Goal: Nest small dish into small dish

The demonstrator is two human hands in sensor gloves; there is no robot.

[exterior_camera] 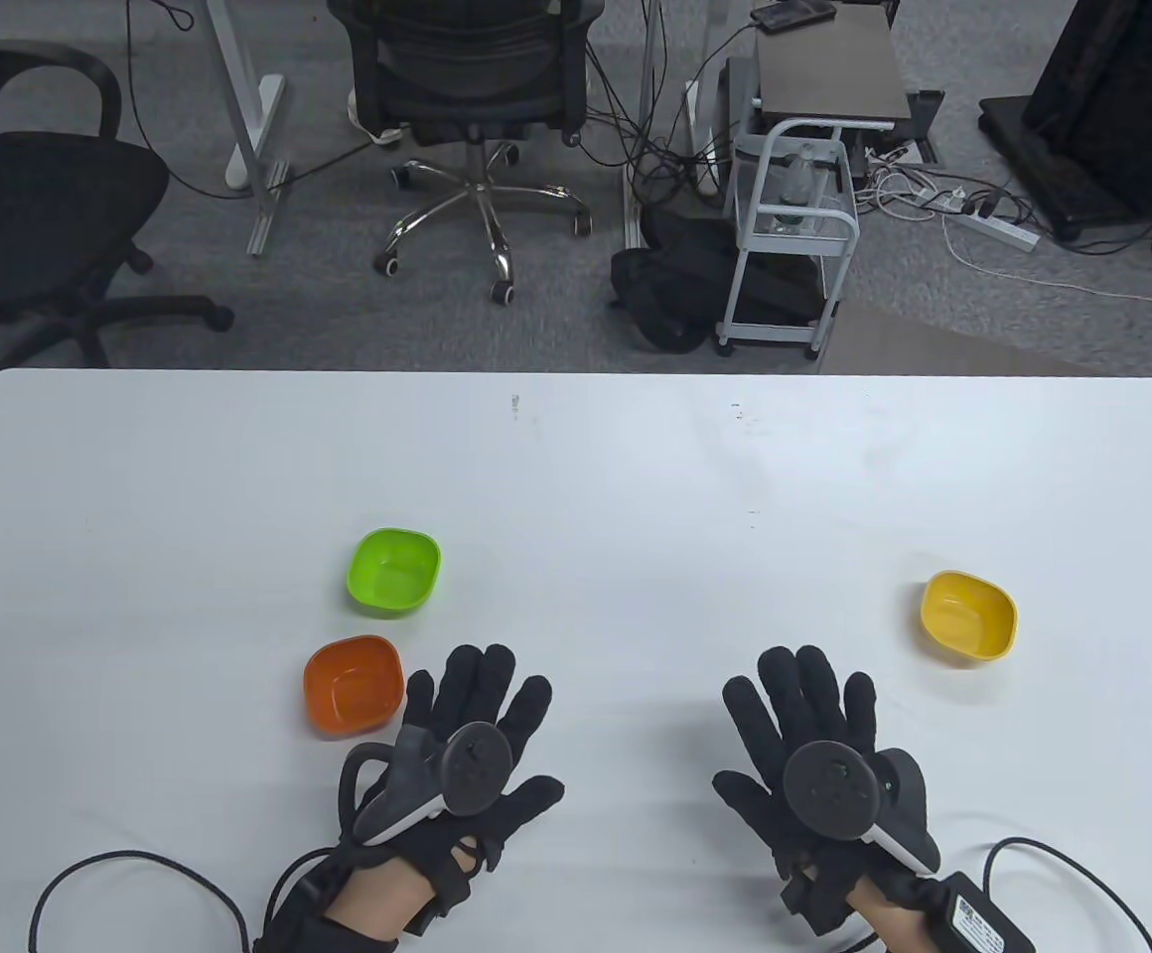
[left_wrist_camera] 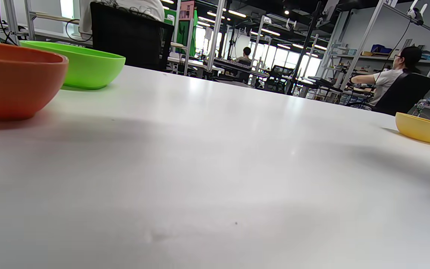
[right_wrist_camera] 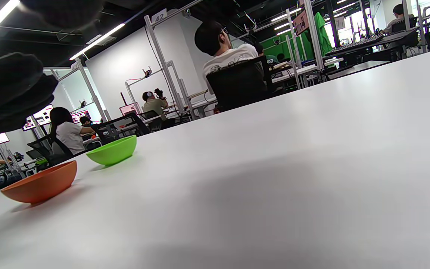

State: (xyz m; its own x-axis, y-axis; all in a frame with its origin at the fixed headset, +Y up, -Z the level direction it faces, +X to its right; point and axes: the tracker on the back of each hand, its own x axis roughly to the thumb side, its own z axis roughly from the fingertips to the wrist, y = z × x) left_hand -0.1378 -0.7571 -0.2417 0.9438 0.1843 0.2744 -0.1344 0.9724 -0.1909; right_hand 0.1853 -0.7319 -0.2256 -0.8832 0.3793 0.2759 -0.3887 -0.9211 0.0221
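Three small dishes stand upright and empty on the white table (exterior_camera: 576,467). A green dish (exterior_camera: 394,570) is left of centre. An orange dish (exterior_camera: 354,686) sits just in front of it. A yellow dish (exterior_camera: 968,615) is at the right. My left hand (exterior_camera: 477,740) lies flat, fingers spread, just right of the orange dish and holds nothing. My right hand (exterior_camera: 814,740) lies flat, fingers spread, left of the yellow dish and holds nothing. The left wrist view shows the orange dish (left_wrist_camera: 13,82), green dish (left_wrist_camera: 77,67) and yellow dish (left_wrist_camera: 422,127). The right wrist view shows the orange dish (right_wrist_camera: 41,184) and green dish (right_wrist_camera: 113,150).
Glove cables (exterior_camera: 129,874) trail off the near table edge at both sides. Beyond the far table edge are office chairs (exterior_camera: 467,109) and a small cart (exterior_camera: 794,228) on the floor.
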